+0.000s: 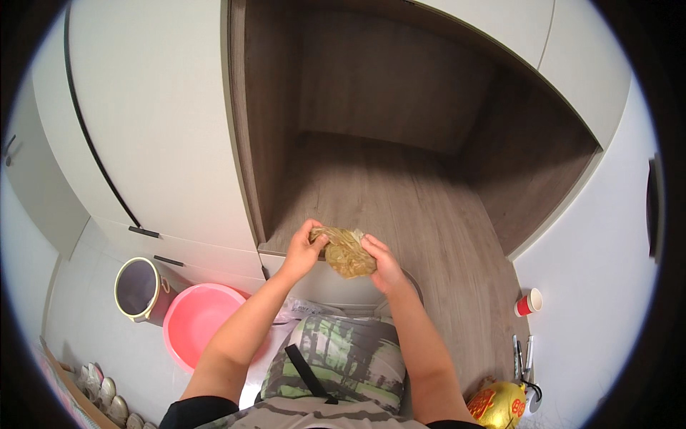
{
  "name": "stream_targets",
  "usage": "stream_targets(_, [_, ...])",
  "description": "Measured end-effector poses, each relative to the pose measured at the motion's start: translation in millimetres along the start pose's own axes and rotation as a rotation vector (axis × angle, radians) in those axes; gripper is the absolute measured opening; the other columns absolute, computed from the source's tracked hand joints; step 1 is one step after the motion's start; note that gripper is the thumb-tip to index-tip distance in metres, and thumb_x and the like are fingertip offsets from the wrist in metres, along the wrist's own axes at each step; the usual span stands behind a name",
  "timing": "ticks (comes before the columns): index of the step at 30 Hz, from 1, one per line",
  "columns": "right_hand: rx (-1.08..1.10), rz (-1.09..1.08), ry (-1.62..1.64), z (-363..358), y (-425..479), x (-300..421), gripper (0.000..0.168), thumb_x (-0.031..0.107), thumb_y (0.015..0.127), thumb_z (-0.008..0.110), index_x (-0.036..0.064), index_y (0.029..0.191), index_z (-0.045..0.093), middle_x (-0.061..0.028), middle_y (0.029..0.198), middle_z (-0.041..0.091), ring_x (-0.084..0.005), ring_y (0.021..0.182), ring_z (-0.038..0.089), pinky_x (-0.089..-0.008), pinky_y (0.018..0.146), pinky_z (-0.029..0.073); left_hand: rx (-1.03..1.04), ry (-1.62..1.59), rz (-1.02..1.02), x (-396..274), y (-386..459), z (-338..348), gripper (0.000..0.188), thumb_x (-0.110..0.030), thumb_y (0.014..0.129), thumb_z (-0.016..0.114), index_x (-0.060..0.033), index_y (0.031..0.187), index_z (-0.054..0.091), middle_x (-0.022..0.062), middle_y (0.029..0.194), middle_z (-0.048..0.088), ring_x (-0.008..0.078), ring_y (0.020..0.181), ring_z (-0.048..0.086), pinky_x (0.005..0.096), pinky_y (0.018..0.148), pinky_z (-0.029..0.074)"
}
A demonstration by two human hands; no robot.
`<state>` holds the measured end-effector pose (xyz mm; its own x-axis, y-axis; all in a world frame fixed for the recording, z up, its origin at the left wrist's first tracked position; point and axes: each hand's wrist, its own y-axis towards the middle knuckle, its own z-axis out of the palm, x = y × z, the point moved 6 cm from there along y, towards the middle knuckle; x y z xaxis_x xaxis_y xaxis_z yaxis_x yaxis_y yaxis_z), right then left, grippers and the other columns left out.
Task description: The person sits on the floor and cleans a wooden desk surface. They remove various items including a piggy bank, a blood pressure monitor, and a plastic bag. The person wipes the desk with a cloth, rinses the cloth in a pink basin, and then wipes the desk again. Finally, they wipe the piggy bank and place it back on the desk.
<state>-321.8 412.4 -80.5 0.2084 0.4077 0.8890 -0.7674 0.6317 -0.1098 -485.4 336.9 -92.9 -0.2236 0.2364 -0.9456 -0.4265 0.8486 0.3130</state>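
Observation:
Between my two hands is a crumpled, translucent yellow-brown plastic bag [348, 256], held above the front edge of a wood-grain surface [429, 241]. My left hand [304, 251] pinches the bag's left end between thumb and fingers. On the other side, my right hand [385, 264] grips its right edge, the fingers partly behind it. Whether the bag contains anything cannot be made out. Beyond my hands opens a dark wood-grain cabinet recess [396, 80].
On the floor at left stand a grey waste bin [165, 297] and a pink plastic basin [201, 316]. Shoes [115, 405] line the lower left. Along the right wall are a red-and-white paper cup [528, 303], several pens [522, 356] and a gold ornament [498, 405]. White cabinet doors [155, 118] rise at left.

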Motion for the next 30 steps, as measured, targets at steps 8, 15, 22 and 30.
stream_targets(8, [-0.365,-0.216,-0.22,-41.8,0.9,48.6,0.026,0.032,0.095,0.058,0.007,0.1,0.053,-0.0057,0.069,0.057,-0.0178,0.068,0.063,-0.0337,0.063,0.052,-0.374,-0.408,-0.189,6.5,12.9,-58.0,0.005,-0.006,0.097,0.047,-0.0049,0.1,0.042,0.0074,0.082,0.058,0.0133,0.061,0.06,0.0255,0.045,0.054])
stream_targets(15, [-0.976,-0.921,-1.504,-39.6,14.3,85.0,0.04,0.027,0.091,0.06,0.002,0.121,0.05,-0.0169,0.102,0.059,-0.031,0.095,0.059,-0.0461,0.08,0.047,-0.378,0.758,0.262,6.7,14.1,-59.5,0.036,-0.002,0.088,0.053,0.0009,0.121,0.041,0.0231,0.109,0.054,0.0401,0.097,0.059,0.044,0.081,0.052])
stream_targets(22, [0.449,-0.612,-1.859,24.2,75.7,-34.2,0.05,0.027,0.096,0.045,0.013,0.144,0.04,-0.0124,0.154,0.028,-0.0312,0.142,0.024,-0.0505,0.114,0.021,-0.385,0.73,0.252,16.2,3.4,-48.2,0.04,-0.007,0.087,0.054,0.0057,0.122,0.04,0.026,0.131,0.041,0.0451,0.119,0.044,0.0464,0.099,0.041])
stream_targets(30, [0.022,-0.452,-1.908,30.9,189.3,-23.7,0.049,0.028,0.099,0.036,0.007,0.143,0.039,-0.0085,0.155,0.026,-0.0293,0.142,0.023,-0.0483,0.114,0.022,-0.365,0.947,0.311,14.8,3.6,-36.2,0.041,-0.019,0.085,0.06,0.0031,0.117,0.045,0.0211,0.132,0.042,0.0396,0.128,0.037,0.0483,0.107,0.033])
